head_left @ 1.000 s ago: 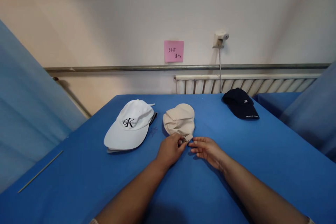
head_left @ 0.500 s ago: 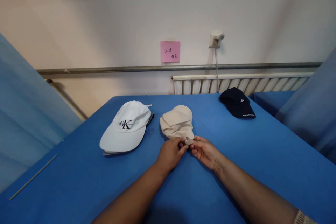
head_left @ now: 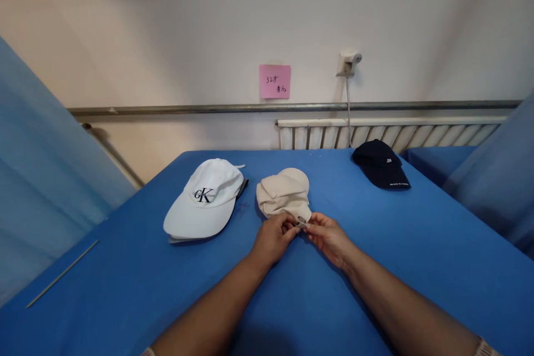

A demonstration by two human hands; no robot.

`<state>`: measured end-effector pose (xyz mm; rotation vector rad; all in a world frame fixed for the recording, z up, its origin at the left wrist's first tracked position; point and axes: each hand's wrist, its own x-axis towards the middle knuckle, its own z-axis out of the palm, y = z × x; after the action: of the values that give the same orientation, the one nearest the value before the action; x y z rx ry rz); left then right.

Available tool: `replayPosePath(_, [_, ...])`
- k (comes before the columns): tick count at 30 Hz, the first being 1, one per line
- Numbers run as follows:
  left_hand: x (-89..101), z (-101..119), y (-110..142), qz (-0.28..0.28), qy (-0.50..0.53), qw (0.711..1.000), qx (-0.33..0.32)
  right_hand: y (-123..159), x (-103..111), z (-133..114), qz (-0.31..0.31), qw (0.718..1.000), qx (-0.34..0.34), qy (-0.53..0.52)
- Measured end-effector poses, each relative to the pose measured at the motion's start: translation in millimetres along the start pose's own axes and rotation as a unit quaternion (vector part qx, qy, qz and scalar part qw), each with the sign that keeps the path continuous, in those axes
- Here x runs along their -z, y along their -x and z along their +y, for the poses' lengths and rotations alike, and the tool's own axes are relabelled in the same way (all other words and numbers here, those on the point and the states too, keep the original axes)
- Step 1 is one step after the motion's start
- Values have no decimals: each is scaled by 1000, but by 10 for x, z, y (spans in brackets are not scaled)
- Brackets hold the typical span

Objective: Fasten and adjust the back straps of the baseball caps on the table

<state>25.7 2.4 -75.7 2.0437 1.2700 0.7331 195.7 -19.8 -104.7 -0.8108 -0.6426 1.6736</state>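
Note:
A beige cap (head_left: 283, 193) lies on the blue-covered table, its brim pointing away from me and its back strap towards me. My left hand (head_left: 275, 238) is closed on the strap (head_left: 301, 223) from the left, thumb and fingers pinched. From the right, my right hand (head_left: 327, 236) pinches the same strap near its small metal buckle (head_left: 301, 219). The fingertips of both hands almost meet and partly hide the strap's end.
White caps (head_left: 206, 197), seemingly stacked, lie to the left. A navy cap (head_left: 380, 164) rests at the far right. A thin stick (head_left: 62, 273) lies by the left edge. Blue curtains (head_left: 33, 172) flank the table; a radiator (head_left: 387, 132) stands behind.
The view has shifted slightly, moving everything a little to the right. Both hands stay at the beige cap's strap, with the fingers slightly repositioned around the buckle.

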Motion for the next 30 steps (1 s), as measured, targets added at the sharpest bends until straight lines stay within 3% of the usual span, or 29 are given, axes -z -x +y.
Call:
replayPosePath(7, [37,112,23,24,3,994,-111,22,-47,7,-5,999,9,39])
replayPosePath(17, [-54,-25,-39,2,189,982,-7,3,-38,41,2,999,9,53])
replayPosePath(30, [-96,10,-63,27,263,963,46,-81,-36,107,16,982,55,178])
